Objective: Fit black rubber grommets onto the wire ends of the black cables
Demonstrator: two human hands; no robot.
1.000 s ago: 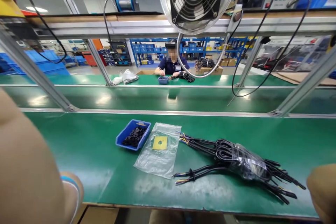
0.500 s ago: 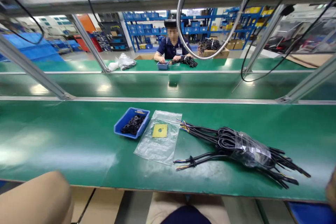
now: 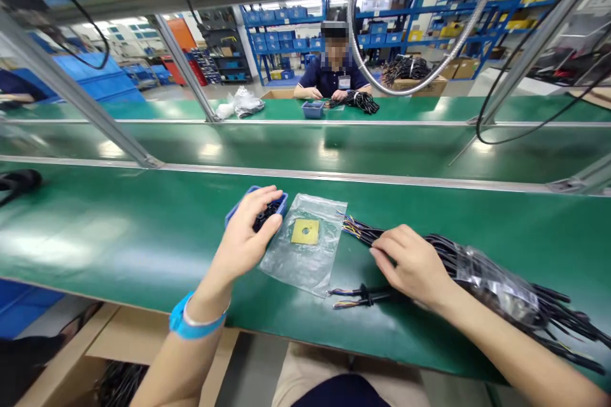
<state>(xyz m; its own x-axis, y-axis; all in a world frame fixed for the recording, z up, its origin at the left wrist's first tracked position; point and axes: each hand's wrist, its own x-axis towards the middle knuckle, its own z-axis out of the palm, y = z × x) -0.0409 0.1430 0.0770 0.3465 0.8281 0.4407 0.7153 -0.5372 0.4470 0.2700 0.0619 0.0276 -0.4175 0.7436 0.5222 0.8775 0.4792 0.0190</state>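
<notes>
My left hand (image 3: pixel 252 229) is over the blue bin (image 3: pixel 231 213) of small black rings (image 3: pixel 265 215), its fingers stretched and the thumb apart. It covers much of the bin; no part shows in its grasp. My right hand (image 3: pixel 410 266) hovers at the bundle of black cables (image 3: pixel 442 251), with fingers bent and thumb apart, near the stripped coloured wire ends (image 3: pixel 354 225). Whether it touches a cable is hard to tell. Between the hands a clear zip bag (image 3: pixel 305 267) lies flat with a yellow square plate (image 3: pixel 305 231) with a round hole showing on it. Two cable ends with a black grommet (image 3: pixel 366 296) lie nearer me.
A metal rail (image 3: pixel 334 177) runs behind the green table (image 3: pixel 143 235). A flexible metal hose (image 3: pixel 382 86) hangs overhead. Across the bench a co-worker (image 3: pixel 333 73) sits by a small blue bin (image 3: pixel 313 109) and cables. An open cardboard box (image 3: pixel 107 343) stands below at left.
Both my hands have come into view, the left one over the blue bin and the right one over the cables. The view has turned slightly left.
</notes>
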